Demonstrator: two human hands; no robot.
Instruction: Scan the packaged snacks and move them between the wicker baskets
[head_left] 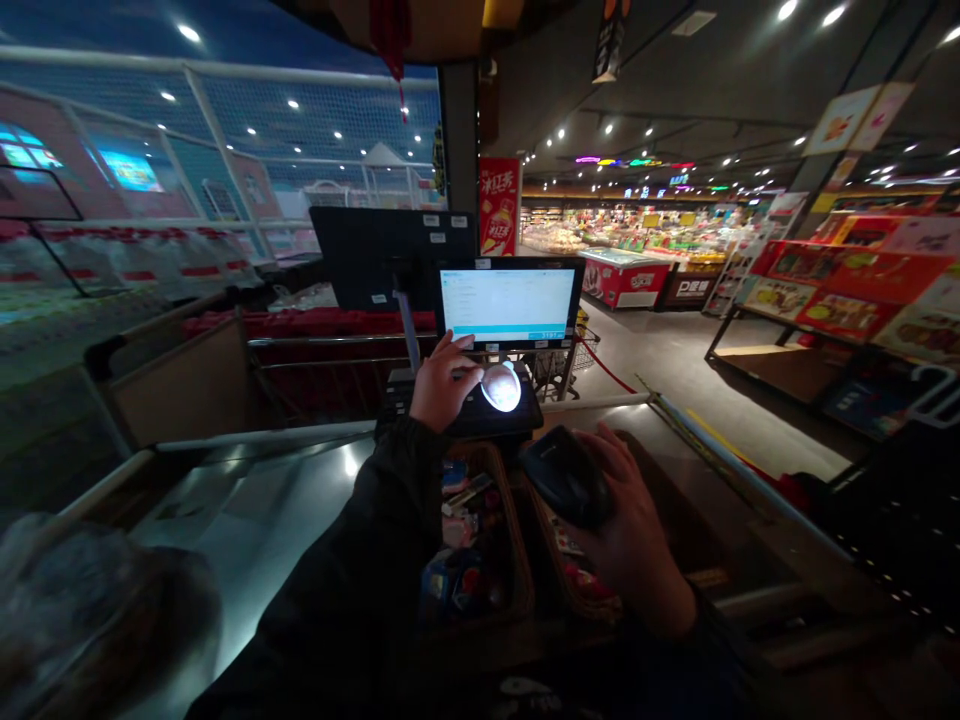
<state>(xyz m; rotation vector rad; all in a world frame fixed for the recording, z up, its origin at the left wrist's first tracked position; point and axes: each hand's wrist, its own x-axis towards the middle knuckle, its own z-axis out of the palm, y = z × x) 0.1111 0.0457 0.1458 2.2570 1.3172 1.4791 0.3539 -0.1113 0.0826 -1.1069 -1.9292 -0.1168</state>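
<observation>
Supermarket checkout, frame centre: left hand (442, 385), fingers loosely spread, holding nothing, fingertips touching lower left edge of lit touchscreen (510, 300), which sits directly above hand. Right hand (634, 535), lower centre, wrapped around black handheld scanner (566, 478); scanner's long axis runs upper left to lower right, well below screen. Left hand nearer screen. Between forearms, wicker baskets (520, 560) hold small packets, too dark to identify.
</observation>
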